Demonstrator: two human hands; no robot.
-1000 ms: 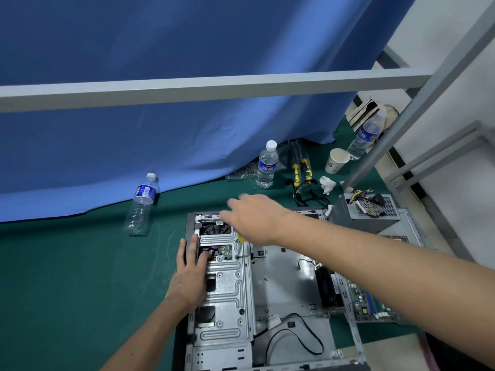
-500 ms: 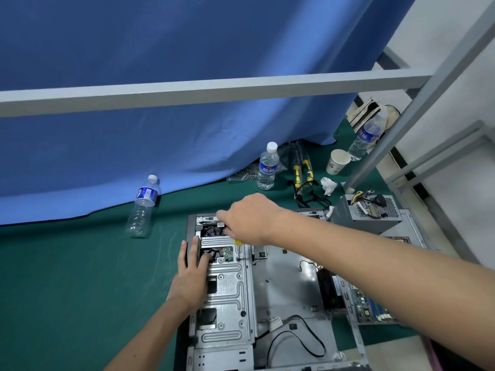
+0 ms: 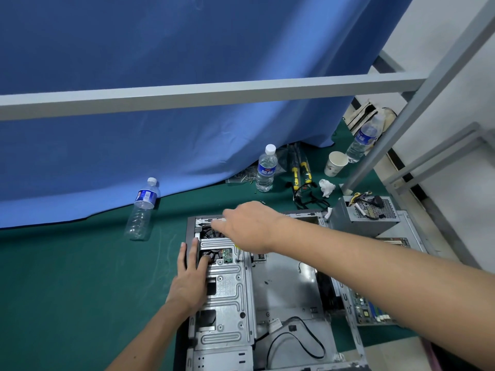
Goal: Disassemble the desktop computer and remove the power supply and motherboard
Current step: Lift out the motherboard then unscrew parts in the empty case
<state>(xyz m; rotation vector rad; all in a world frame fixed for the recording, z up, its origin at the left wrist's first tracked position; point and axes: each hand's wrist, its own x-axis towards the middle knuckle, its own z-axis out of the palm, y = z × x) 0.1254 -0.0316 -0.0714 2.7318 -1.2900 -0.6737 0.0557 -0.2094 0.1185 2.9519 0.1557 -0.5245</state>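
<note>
An open grey computer case [image 3: 284, 285] lies on the green mat. My left hand [image 3: 190, 279] rests flat, fingers apart, on the left edge of the metal drive cage [image 3: 227, 290]. My right hand [image 3: 251, 226] hovers over the case's far left corner, closed around a yellow-handled screwdriver [image 3: 237, 253] whose shaft points down onto the cage. The grey power supply [image 3: 356, 223] stands outside the case at the back right with its cables on top. The motherboard [image 3: 369, 309] lies to the right of the case, partly hidden by my right arm.
Three water bottles stand or lie on the mat: one on the left [image 3: 142, 210], one behind the case [image 3: 265, 170], one at the far right [image 3: 363, 141]. A paper cup [image 3: 334, 163], crumpled tissue [image 3: 326, 187] and yellow-handled tools [image 3: 300, 170] sit at the back. A grey frame bar [image 3: 214, 92] crosses overhead.
My right hand has come down and to the left, closing on the screwdriver over the case's far corner. My left hand has stayed on the drive cage.
</note>
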